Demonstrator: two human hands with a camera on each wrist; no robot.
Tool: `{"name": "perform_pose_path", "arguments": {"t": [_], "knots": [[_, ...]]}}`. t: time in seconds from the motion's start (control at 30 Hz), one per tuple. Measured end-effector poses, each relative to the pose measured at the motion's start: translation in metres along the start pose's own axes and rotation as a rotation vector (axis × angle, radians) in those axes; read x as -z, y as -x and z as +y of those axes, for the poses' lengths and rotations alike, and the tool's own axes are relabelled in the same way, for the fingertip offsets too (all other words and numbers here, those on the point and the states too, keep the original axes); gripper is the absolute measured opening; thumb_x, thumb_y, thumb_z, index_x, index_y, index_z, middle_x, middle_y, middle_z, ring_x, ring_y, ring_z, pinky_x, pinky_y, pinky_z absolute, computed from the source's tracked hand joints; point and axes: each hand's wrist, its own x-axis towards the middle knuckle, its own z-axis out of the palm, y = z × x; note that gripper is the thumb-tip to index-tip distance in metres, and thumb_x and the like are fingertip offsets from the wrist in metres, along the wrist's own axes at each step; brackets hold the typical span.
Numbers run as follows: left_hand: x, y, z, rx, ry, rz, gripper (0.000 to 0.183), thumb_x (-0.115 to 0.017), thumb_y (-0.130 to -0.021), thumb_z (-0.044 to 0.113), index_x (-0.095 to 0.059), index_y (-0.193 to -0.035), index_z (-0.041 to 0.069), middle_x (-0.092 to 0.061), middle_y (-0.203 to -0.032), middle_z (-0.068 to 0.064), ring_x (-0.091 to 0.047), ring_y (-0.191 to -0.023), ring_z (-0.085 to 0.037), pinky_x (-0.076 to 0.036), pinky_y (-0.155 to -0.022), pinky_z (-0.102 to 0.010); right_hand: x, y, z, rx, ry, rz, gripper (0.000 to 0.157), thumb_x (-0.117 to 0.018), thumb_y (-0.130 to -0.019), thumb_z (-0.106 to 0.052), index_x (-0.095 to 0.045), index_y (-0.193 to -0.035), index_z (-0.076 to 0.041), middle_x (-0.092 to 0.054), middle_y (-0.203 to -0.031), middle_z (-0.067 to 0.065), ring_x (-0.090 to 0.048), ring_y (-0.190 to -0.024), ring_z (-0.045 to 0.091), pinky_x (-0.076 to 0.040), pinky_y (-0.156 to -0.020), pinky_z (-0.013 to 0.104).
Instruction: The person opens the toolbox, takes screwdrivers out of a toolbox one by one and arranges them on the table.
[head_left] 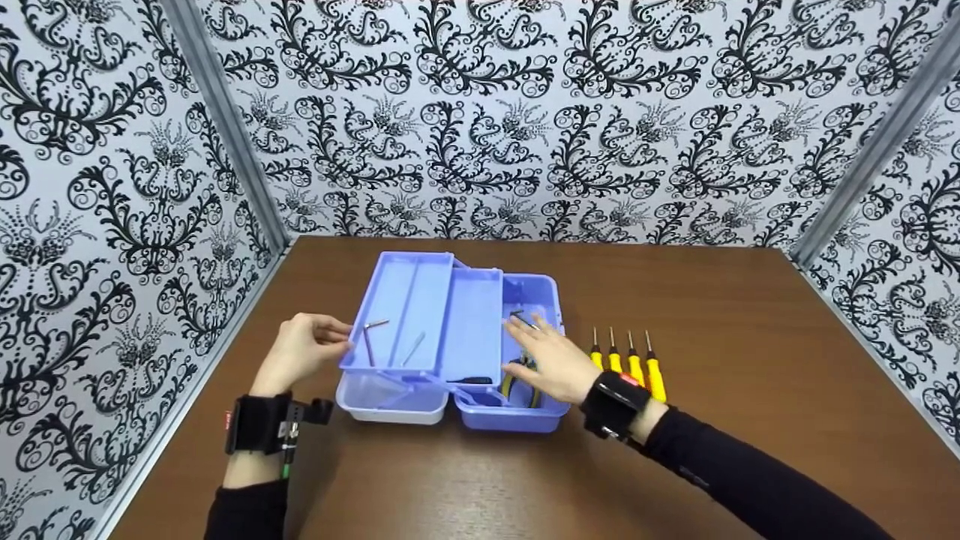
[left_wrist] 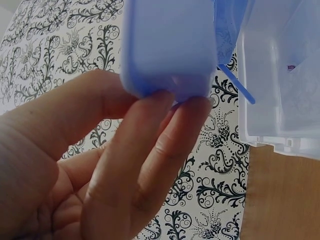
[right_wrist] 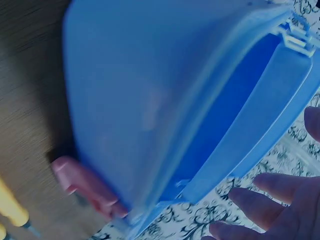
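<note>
A blue toolbox (head_left: 510, 426) stands open on the table, its trays fanned out to the left. With thumb and fingers my left hand (head_left: 296, 352) pinches the left edge of the upper tray (head_left: 401, 281); the left wrist view shows the fingertips on that tray's end. Inside this tray lie an L-shaped metal tool (head_left: 368, 346) and a thin metal rod (head_left: 413, 349). Over the right-hand base compartment, my right hand (head_left: 555, 364) has its fingers extended and holds nothing visible. Yellow-handled pliers (head_left: 508, 385) lie below it, partly hidden. A black-handled tool (head_left: 474, 380) is in the middle tray (head_left: 472, 315).
Several yellow-handled screwdrivers (head_left: 655, 379) lie in a row right of the toolbox. The whitish lid (head_left: 394, 414) rests under the upper tray. A red latch (right_wrist: 90, 187) hangs on the box's side. Patterned walls (head_left: 480, 150) enclose the brown table (head_left: 720, 300).
</note>
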Motion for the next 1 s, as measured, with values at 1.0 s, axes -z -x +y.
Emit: {"name": "perform_pose_path", "arguments": {"t": [1.0], "knots": [[-0.002, 0.000, -0.001, 0.006, -0.004, 0.007, 0.021, -0.072, -0.083, 0.004, -0.073, -0.103, -0.003, -0.076, -0.095, -0.018, -0.074, -0.084, -0.025, -0.059, -0.072, -0.017, -0.010, -0.045, -0.051, 0.245, -0.021, -0.058, 0.020, -0.074, -0.081, 0.003, -0.077, -0.101, 0.000, -0.077, -0.101, 0.013, -0.072, -0.097, 0.026, -0.060, -0.087, 0.037]]}}
